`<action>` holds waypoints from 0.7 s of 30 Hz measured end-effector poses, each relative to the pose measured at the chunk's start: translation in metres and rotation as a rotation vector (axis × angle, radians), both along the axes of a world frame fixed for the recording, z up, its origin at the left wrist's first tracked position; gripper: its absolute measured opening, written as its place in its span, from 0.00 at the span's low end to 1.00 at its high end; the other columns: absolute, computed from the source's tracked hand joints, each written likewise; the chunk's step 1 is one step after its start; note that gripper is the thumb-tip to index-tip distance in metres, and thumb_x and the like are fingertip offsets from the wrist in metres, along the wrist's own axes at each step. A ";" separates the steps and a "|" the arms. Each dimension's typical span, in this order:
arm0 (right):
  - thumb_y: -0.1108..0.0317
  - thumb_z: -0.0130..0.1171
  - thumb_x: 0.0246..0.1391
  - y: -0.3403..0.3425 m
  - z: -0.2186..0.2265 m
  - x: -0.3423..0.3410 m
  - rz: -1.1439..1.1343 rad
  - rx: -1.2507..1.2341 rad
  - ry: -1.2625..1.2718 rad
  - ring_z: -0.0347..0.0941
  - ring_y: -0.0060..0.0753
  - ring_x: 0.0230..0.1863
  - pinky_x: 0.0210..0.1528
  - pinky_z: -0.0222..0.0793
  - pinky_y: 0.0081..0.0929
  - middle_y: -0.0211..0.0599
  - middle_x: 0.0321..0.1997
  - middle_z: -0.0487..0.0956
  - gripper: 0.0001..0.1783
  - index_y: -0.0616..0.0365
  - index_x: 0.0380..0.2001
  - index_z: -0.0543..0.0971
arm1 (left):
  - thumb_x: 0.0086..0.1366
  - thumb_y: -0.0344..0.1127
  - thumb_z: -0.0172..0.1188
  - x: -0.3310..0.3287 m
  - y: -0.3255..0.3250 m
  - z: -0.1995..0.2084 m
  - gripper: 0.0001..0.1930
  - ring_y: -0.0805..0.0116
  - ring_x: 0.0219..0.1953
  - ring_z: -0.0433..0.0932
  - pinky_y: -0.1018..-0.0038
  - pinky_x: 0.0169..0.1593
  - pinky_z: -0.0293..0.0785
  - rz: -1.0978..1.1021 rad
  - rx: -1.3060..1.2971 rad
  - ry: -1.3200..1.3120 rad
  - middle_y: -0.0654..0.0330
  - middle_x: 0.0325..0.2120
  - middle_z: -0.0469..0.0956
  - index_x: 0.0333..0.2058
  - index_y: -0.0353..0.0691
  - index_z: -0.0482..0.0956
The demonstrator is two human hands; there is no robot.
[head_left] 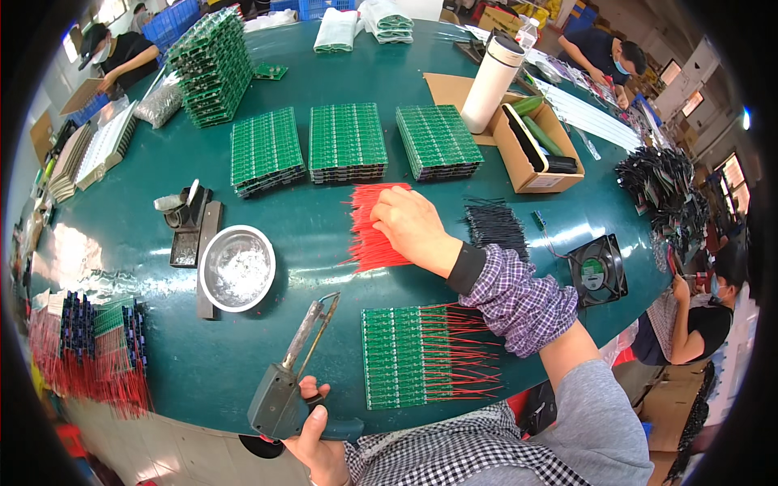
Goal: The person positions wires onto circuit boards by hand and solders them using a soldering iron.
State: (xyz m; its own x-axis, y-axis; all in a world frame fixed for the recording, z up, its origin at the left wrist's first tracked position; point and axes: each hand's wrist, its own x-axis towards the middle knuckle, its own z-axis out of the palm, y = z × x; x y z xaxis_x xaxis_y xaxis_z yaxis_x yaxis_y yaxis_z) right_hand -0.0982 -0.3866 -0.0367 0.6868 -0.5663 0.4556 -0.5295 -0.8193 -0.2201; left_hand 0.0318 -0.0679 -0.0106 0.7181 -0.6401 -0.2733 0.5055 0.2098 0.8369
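My left hand point(318, 444) grips a dark soldering gun point(279, 398) at the table's near edge, its metal tip pointing up and away. Reaching across the table, my right hand point(412, 227) rests on a pile of red wires point(366, 235) with its fingers pinched together on them. A green circuit board panel point(395, 358) lies flat in front of me. Red wires run along its right part, their loose ends sticking out to the right. Beside the right forearm is a pile of black wires point(494, 223).
Three stacks of green panels point(347, 138) stand beyond the wires. To the left are a white bowl point(237, 267) and a dark stand point(188, 227). A black fan point(598, 271) sits at right, near a cardboard box point(531, 174) and a white flask point(491, 85). Other people work around the table.
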 end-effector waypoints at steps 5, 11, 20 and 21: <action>0.72 0.65 0.51 0.003 0.001 -0.001 -0.013 0.024 -0.041 0.75 0.43 0.40 0.43 0.71 0.41 0.35 0.33 0.77 0.04 0.56 0.30 0.80 | 0.53 0.25 0.63 -0.003 -0.003 0.000 0.31 0.57 0.55 0.75 0.62 0.57 0.76 0.004 0.037 -0.023 0.53 0.44 0.78 0.59 0.34 0.71; 0.74 0.65 0.52 0.007 -0.001 -0.005 -0.029 -0.009 -0.082 0.76 0.43 0.38 0.42 0.73 0.39 0.35 0.33 0.78 0.05 0.56 0.33 0.81 | 0.53 0.25 0.63 -0.006 -0.002 0.001 0.30 0.56 0.55 0.76 0.62 0.58 0.77 -0.005 0.053 -0.048 0.53 0.44 0.79 0.58 0.34 0.72; 0.75 0.59 0.50 0.011 0.001 -0.006 0.001 -0.016 -0.113 0.75 0.41 0.39 0.40 0.75 0.38 0.35 0.32 0.75 0.04 0.56 0.31 0.78 | 0.50 0.28 0.64 -0.018 -0.009 0.006 0.28 0.54 0.53 0.77 0.58 0.54 0.79 0.034 0.059 -0.097 0.49 0.44 0.79 0.53 0.29 0.75; 0.75 0.59 0.49 0.012 0.002 -0.006 0.001 -0.015 -0.094 0.75 0.39 0.39 0.40 0.75 0.37 0.34 0.33 0.74 0.05 0.56 0.31 0.77 | 0.50 0.28 0.64 -0.018 -0.009 0.005 0.28 0.54 0.53 0.77 0.58 0.54 0.79 0.031 0.060 -0.099 0.49 0.44 0.79 0.53 0.29 0.75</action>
State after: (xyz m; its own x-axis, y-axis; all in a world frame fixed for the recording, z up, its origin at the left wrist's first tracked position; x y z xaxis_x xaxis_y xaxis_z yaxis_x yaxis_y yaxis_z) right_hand -0.1045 -0.3742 -0.0346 0.6414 -0.5579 0.5266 -0.5059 -0.8236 -0.2564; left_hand 0.0133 -0.0767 -0.0052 0.7628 -0.6017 -0.2368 0.4136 0.1725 0.8940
